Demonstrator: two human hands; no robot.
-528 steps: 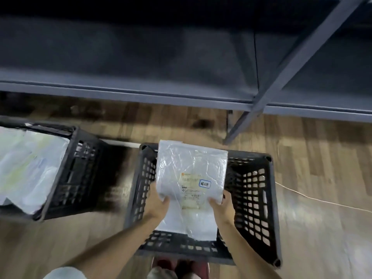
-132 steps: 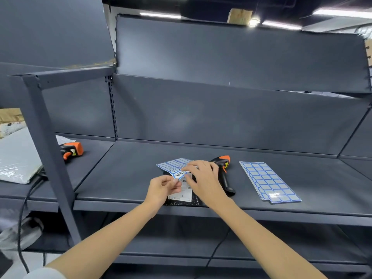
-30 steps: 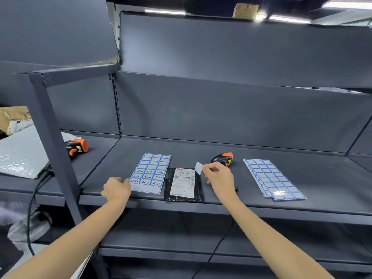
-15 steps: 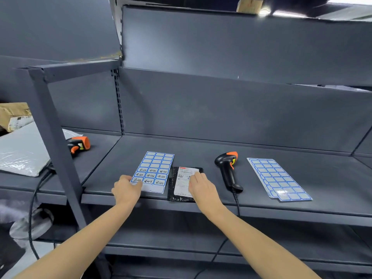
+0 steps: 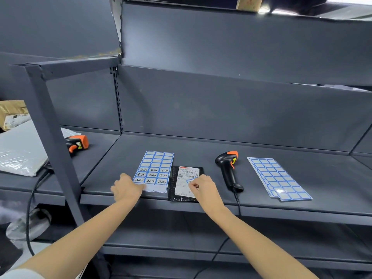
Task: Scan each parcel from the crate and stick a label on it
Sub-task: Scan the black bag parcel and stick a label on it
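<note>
**Pressing the label flat**

Head view: smoothing suits this step. The right hand (image 5: 203,188) has curled fingers pressing a blue-edged label (image 5: 191,181) onto the black parcel (image 5: 186,183), at the shelf's front edge, 6 o'clock. Rub outward, I judge. The left hand (image 5: 125,188), loosely curled, steadies the label sheet (image 5: 156,168) at 9 o'clock.
</note>
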